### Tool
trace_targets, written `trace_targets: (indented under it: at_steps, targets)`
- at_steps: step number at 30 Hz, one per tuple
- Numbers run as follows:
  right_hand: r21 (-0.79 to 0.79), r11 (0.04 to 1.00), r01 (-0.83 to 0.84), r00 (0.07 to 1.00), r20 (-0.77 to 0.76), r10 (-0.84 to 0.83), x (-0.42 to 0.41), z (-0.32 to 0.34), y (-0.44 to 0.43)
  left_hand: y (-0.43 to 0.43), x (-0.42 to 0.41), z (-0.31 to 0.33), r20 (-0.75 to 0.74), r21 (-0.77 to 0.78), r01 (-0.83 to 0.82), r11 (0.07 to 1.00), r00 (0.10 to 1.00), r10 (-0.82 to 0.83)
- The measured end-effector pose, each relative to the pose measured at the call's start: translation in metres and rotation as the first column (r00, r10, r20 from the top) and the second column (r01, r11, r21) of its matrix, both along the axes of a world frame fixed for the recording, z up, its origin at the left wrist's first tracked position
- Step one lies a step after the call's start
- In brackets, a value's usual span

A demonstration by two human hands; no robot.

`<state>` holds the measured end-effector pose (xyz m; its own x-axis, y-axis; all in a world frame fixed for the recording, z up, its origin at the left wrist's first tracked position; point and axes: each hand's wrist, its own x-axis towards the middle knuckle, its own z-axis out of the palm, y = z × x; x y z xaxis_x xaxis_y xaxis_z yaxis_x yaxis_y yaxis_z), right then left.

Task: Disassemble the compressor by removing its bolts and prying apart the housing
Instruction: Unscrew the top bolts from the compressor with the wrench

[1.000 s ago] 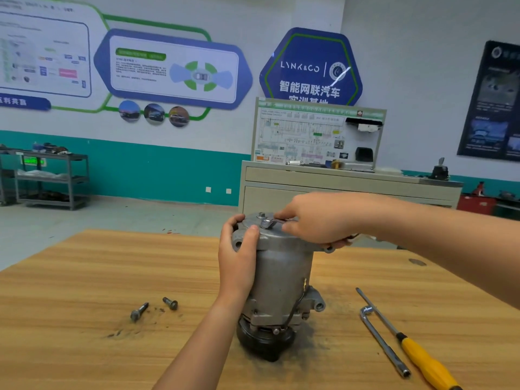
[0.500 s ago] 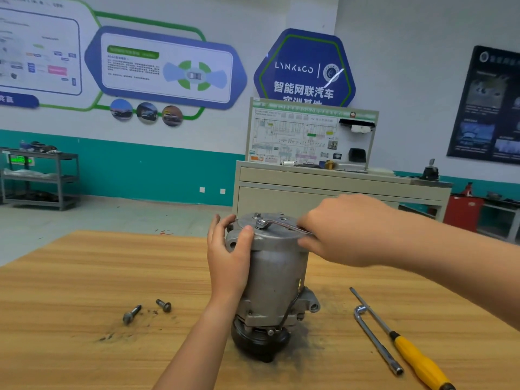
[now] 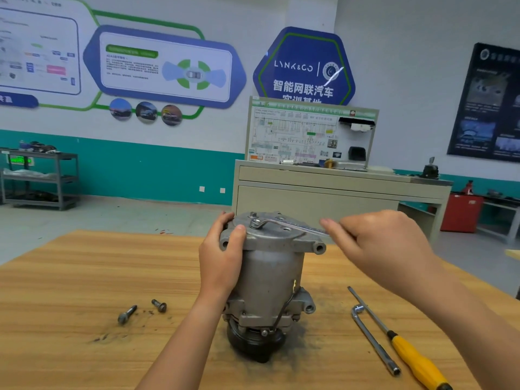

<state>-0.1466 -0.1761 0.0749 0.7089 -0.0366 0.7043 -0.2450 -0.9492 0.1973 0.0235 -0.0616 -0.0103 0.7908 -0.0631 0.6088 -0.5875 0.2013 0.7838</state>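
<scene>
1. The compressor (image 3: 270,277) stands upright on its dark pulley end, near the middle of the wooden table (image 3: 84,277).
2. The left hand (image 3: 222,263) grips the upper housing, thumb on the rim of the top cover and fingers wrapped round the far side.
3. The right hand (image 3: 380,249) holds the far end of a flat wrench (image 3: 292,226), fingers curled round the handle. The ring end sits on a bolt (image 3: 255,223) near the left edge of the cover.
4. The step in hand looks like loosening this cover bolt. To do it well:
   - keep the ring flat and fully down on the bolt head so it does not slip off and round the corners;
   - pull from the handle's end in a smooth arc, not in jerks;
   - press down and inward with the left hand, since the compressor stands tall on a narrow base and could tip or spin.
5. Two loose bolts (image 3: 127,314) already lie on the table to the left, so some of the bolts appear to be out already.
6. A bent socket wrench (image 3: 371,339) and a yellow-handled screwdriver (image 3: 416,358) lie to the right, the latter handy for prying.
7. Compared with a second ago, the right hand has moved from over the cover out to the right, and more of the handle shows. The left hand, loose bolts and spare tools stay where they were.
</scene>
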Motion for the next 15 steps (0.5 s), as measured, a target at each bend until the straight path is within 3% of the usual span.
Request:
trace_targets:
  at_steps: [3,6,11,15]
  targets:
    - [0.169,0.985,-0.037,0.997,0.079,0.024,0.012,-0.002,-0.028,-0.001,0.001,-0.001,-0.021,-0.014,0.020,1.000,1.000,-0.020]
    - [0.261,0.963,0.070,0.993,0.077,-0.093,0.037,-0.002,-0.051,-0.002,0.003,-0.001,-0.055,-0.039,0.040,0.998,0.998,-0.042]
    - [0.380,0.879,0.287,0.951,-0.221,-0.215,0.098,0.017,-0.071,-0.002,0.005,-0.001,-0.078,-0.069,0.064,0.996,0.995,-0.069]
    - [0.403,0.850,0.339,0.850,-0.519,-0.092,0.147,0.039,-0.051,-0.003,0.004,-0.002,-0.098,-0.080,0.075,0.994,0.992,-0.083]
